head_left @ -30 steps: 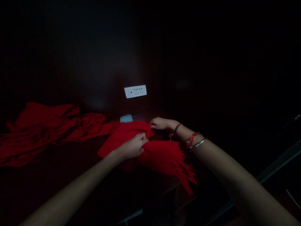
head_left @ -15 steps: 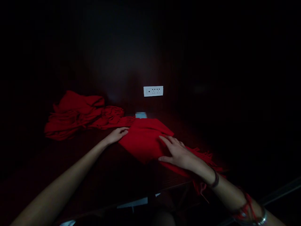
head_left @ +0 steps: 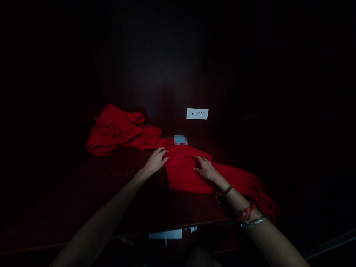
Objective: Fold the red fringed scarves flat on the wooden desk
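Tabletop [head_left: 155,209]: scarf [head_left: 185,178] crosswise, fringe [head_left: 263,194] rightward

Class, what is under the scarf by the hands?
The dark table shows around the scarf and seems to run beneath it. Anything else there is covered and cannot be seen.

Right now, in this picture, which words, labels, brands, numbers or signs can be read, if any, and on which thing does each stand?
No text can be read.
White socket plate: only holes and a dark dot; no lettering legible.
Light blue item: pixelated, unreadable.
Fringed red cloth: no lettering visible.
White strip low in view: too dim to tell.
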Demonstrator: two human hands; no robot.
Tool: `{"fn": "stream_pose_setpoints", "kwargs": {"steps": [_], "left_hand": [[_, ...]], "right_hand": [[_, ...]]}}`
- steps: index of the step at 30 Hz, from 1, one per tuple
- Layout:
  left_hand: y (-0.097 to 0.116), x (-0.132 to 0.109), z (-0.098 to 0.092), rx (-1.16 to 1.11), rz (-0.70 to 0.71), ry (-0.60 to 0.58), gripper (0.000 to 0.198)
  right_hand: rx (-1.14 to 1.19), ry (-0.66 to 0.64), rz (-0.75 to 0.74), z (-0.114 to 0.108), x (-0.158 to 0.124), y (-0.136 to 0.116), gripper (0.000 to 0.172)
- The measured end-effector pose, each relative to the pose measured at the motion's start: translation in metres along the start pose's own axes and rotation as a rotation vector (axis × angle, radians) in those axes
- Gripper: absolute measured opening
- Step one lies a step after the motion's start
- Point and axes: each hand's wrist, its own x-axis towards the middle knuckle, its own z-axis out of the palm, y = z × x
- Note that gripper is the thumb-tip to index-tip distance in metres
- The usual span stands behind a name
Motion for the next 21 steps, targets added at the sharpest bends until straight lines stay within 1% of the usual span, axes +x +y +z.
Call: {"fn": "stream_pose_setpoints", "kwargs": {"steps": [1,3,4,5,6,8,9,11,12,14,17,19,21], "left_hand": [[-0.001,0.004,0.007,0.013,-0.018,-0.051,0.039],[-0.003,0.009,0.018,0.033,-0.069,-0.151,0.048],[-0.004,0.011,0.021,0.038,-0.088,-0.185,0.048],[-0.005,0.011,0.022,0.04,-0.102,-0.2,0.045],[-0.006,0.011,0.023,0.041,-0.109,-0.2,0.04],[-0.005,0.009,0.021,0.044,-0.101,-0.182,0.026],[-0.004,0.008,0.02,0.045,-0.088,-0.171,0.021],[-0.001,0.006,0.018,0.034,-0.05,-0.146,0.016],[-0.001,0.006,0.017,0.017,-0.031,-0.129,0.014],[-0.004,0.007,0.014,-0.047,-0.018,-0.08,0.012],[-0.019,0.008,0.007,-0.189,-0.054,0.01,0.009],[-0.031,0.005,0.0,-0.268,-0.075,0.009,0.007],[-0.039,0.0,-0.006,-0.268,-0.065,-0.038,0.006]], "right_hand": [[-0.002,0.015,0.025,-0.003,0.003,-0.001,0.053],[-0.037,0.105,0.05,-0.01,0.011,-0.006,0.052],[-0.058,0.158,0.012,-0.013,0.015,-0.011,0.051],[-0.077,0.197,-0.071,-0.015,0.019,-0.017,0.05],[-0.092,0.206,-0.186,-0.015,0.022,-0.024,0.049],[-0.113,0.132,-0.42,-0.01,0.028,-0.035,0.049],[-0.127,0.078,-0.495,-0.006,0.031,-0.038,0.046],[-0.148,0.012,-0.554,0.005,0.035,-0.038,0.037],[-0.142,0.006,-0.556,0.009,0.036,-0.034,0.032],[-0.071,0.042,-0.544,0.012,0.039,-0.021,0.026],[0.118,0.121,-0.505,0.006,0.043,0.005,0.022],[0.198,0.132,-0.494,0.0,0.045,0.02,0.021],[0.224,0.105,-0.507,-0.003,0.045,0.029,0.019]]}}
